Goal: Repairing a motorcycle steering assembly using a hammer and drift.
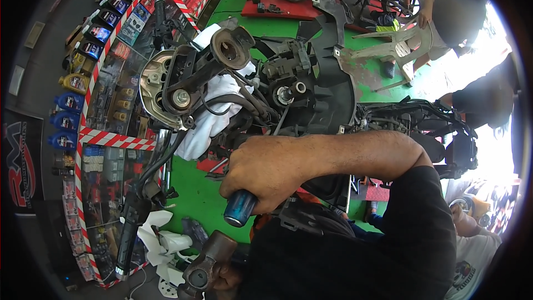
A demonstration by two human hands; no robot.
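My right hand [269, 172] comes in from the right, its fist closed round a blue, glossy tool handle [240, 209] whose end sticks out below the fingers; the rest of the tool is hidden. At the lower edge my left hand [226, 278] is closed and partly hidden behind a hammer [215, 247] with a worn brown metal head. Beyond my right fist stands a stripped motorcycle front: a steering clamp [180, 99], a bare steering stem [286, 94] and a white rag [214, 116] tucked among the cables.
The handlebar grip [127, 239] juts out at the left, beside a glass display counter [111, 161] edged in red-white tape. Black body panels [333, 72] flank the stem. White plastic parts [172, 241] lie lower left. Other people, a plastic chair [397, 47] and motorcycles occupy the right and back.
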